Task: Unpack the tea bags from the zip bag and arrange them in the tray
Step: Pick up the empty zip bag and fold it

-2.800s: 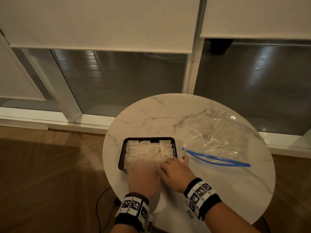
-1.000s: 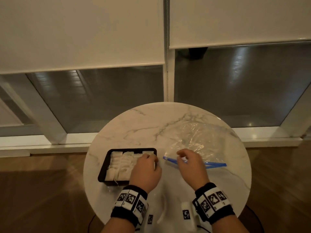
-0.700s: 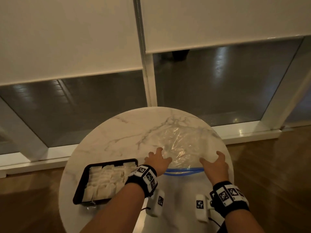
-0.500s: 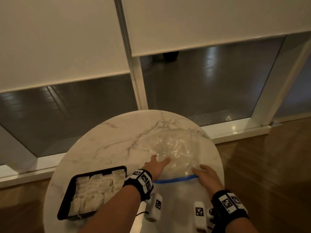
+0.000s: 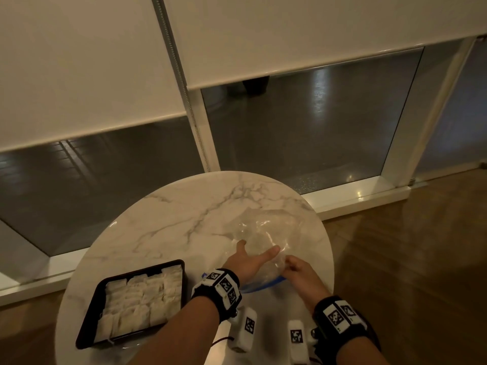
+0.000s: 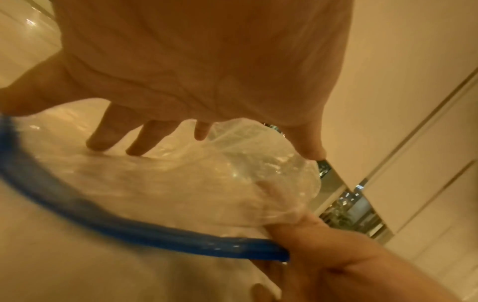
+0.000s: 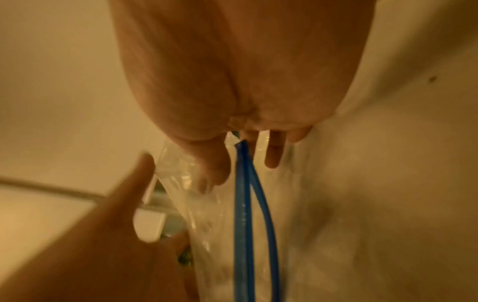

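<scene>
A black tray [image 5: 142, 271] at the table's front left is packed with white tea bags [image 5: 142, 299]. To its right lies the clear zip bag [image 5: 266, 230] with a blue zip strip [image 6: 129, 233]; it looks crumpled and I see no tea bags in it. My left hand [image 5: 253, 255] lies on the bag with straight, spread fingers [image 6: 108, 132]. My right hand [image 5: 292, 264] pinches the bag at the right end of the zip [image 7: 243, 204], thumb over fingers [image 7: 271, 155]. The zip bows in a curve between both hands.
The round marble table [image 5: 184, 214] stands before a window with white roller blinds [image 5: 290, 35]. The bag lies near the table's right edge, with wooden floor [image 5: 408, 259] beyond. White tagged modules [image 5: 247, 327] hang under both wrists.
Both hands left the tray and went right to the zip bag. The left hand spread flat on it; the right hand slid in from the bag's right edge and pinched it, bowing the zip.
</scene>
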